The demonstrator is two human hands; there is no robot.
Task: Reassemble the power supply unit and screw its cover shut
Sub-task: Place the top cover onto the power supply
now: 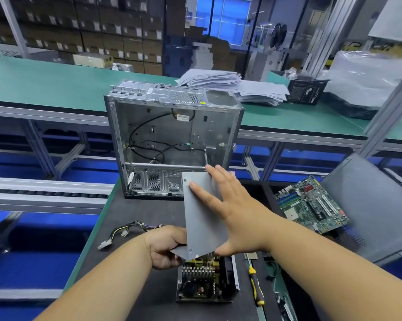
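Note:
The grey metal cover (202, 218) of the power supply is held tilted up above the open power supply unit (204, 281), whose heatsink and circuit board show near the table's front edge. My left hand (165, 246) grips the cover's lower left corner. My right hand (230, 212) lies flat against the cover's face with straight fingers, thumb under its lower right edge. The unit's cable bundle (125, 232) trails off to the left on the black mat.
An empty computer case (172, 140) stands behind the cover. A motherboard (311, 205) and a grey side panel (376, 209) lie to the right. A yellow-handled screwdriver (255, 283) lies right of the unit. Paper stacks (237, 86) sit on the green bench behind.

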